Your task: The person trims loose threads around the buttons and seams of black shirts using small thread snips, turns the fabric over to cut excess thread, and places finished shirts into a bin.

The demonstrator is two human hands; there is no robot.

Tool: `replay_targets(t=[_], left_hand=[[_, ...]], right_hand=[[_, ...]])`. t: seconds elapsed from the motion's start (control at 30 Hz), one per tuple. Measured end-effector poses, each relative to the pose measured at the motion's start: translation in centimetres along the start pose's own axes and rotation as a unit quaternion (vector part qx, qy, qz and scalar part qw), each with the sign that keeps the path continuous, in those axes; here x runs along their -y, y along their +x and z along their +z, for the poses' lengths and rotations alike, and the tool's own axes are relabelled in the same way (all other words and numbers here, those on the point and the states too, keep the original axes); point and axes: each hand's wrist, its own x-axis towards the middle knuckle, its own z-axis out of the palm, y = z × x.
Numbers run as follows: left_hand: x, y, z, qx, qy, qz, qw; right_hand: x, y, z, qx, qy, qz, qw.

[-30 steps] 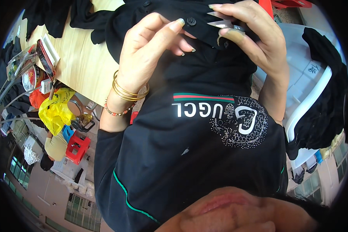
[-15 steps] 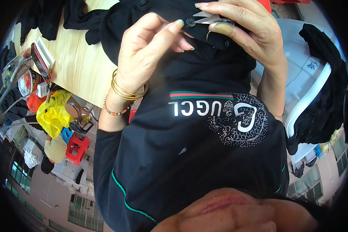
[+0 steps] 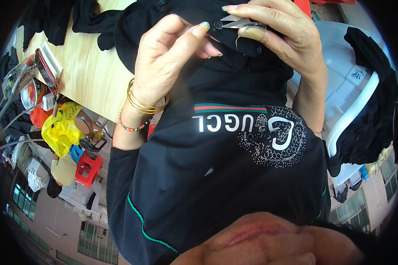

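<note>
At the top middle, a black buttoned garment (image 3: 132, 33) lies across the table edge and toward my body. My left hand (image 3: 161, 55), with gold bangles at the wrist, pinches the garment's cloth beside a dark round button (image 3: 218, 25). Thumb and fingers are bent together there, and the cloth between them is partly hidden. My right hand (image 3: 292, 37) holds small metal thread snips (image 3: 241, 22), their blades parted and pointing left. The tips are right at the button; whether they touch it I cannot tell. Tan tape wraps my right thumb, and a loose strip hangs from it.
A light wooden table (image 3: 88, 66) spreads out at the left. Beyond its edge are a yellow plastic bag (image 3: 62, 132) and a red stool (image 3: 88, 170). On the right stands a pale plastic bin (image 3: 340, 57) with black cloth (image 3: 362, 119) over its rim.
My right hand and the snips have shifted very slightly, the blades staying beside the button. My left hand keeps its place on the garment.
</note>
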Motion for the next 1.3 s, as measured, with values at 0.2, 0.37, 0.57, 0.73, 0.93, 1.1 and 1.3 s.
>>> replay_targets(t=[0.2,0.37,0.57,0.73,0.93,1.1,1.3], left_hand=[[0.2,0.1,-0.3,0.009,-0.003,0.004,1.0],[0.2,0.1,-0.3,0.005,0.004,0.004,1.0],[0.1,0.1,-0.1,-0.003,0.005,-0.003,1.0],[0.4,0.2,-0.3,0.021,-0.007,0.014,1.0],[-2.5,1.0,1.0,0.009,0.475,0.266,0.839],[-3.5,3.2,2.6,-0.061,0.605,0.408,0.681],[-5.2,5.4,3.4,0.089,0.633,0.434,0.635]], right_hand=[[-0.3,-0.2,-0.1,0.005,0.002,-0.007,1.0],[0.2,0.6,-0.1,0.018,-0.001,-0.015,1.0],[-0.4,0.1,0.6,-0.023,0.028,-0.016,0.999],[-0.6,-0.8,-0.8,-0.069,0.041,0.015,0.997],[-0.2,-3.1,-2.6,-0.187,0.08,0.146,0.968],[-1.0,-4.4,-2.3,-0.247,0.141,0.149,0.947],[-0.7,-6.1,-2.8,-0.265,0.203,0.185,0.924]])
